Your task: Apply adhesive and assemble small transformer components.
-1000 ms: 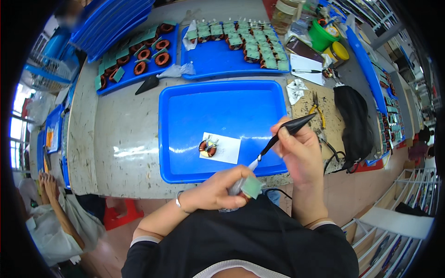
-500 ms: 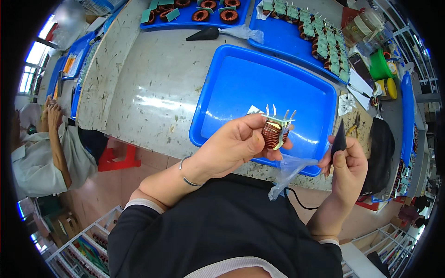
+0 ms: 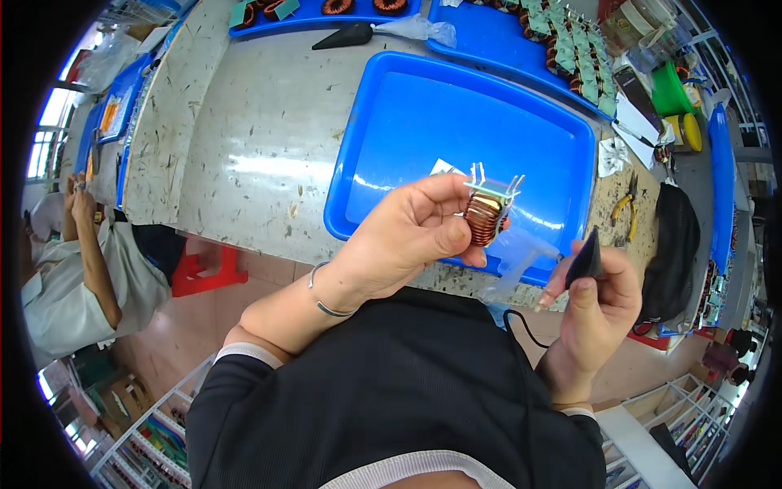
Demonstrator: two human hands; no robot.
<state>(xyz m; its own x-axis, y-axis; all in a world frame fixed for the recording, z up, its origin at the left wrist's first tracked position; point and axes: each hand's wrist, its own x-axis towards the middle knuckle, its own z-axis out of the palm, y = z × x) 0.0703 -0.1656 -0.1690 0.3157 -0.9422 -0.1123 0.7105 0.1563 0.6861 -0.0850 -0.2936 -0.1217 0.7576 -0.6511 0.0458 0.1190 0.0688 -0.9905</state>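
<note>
Over the near side of a blue tray, my left hand grips a toroidal coil of copper wire between thumb and fingers. A pale green board sits on top of the coil, its metal pins pointing up. My right hand, to the right, is closed around a black cone-shaped bag with its pointed tip upward. A clear plastic tail trails left from that bag beneath the coil. The cone's tip is apart from the coil. Some of my fingers are hidden behind what they hold.
A second black cone bag lies beyond the tray. Coils stand in blue trays at the back left and back right. Yellow-handled pliers and a black bag are at right. Another person sits at far left.
The view has shifted slightly. My left hand has turned the coil a little, showing more of its side windings. The black cone bag now leans more to the right.
</note>
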